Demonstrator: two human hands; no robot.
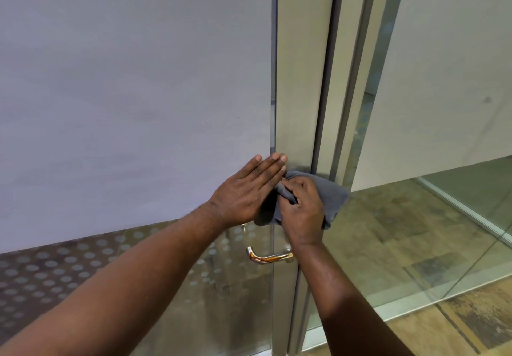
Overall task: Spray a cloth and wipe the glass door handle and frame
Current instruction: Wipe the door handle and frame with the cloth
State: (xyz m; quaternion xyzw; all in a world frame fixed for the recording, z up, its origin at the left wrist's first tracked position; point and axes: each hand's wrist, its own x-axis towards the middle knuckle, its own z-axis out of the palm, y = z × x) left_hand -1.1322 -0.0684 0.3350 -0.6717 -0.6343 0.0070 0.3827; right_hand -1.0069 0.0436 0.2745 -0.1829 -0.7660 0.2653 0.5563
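Note:
A grey cloth [331,195] is bunched against the pale metal door frame [302,78], a little above the lever handle [267,257]. My right hand [303,211] grips the cloth and presses it on the frame. My left hand [250,189] lies flat with fingers together on the frosted glass door [133,92], its fingertips reaching the frame's edge beside the cloth. The shiny metal handle sticks out to the left below both hands. No spray bottle is in view.
The lower glass [83,267] carries a frosted dot pattern. A second glass panel [443,64] stands to the right of the frame, with a patterned floor [415,231] behind it.

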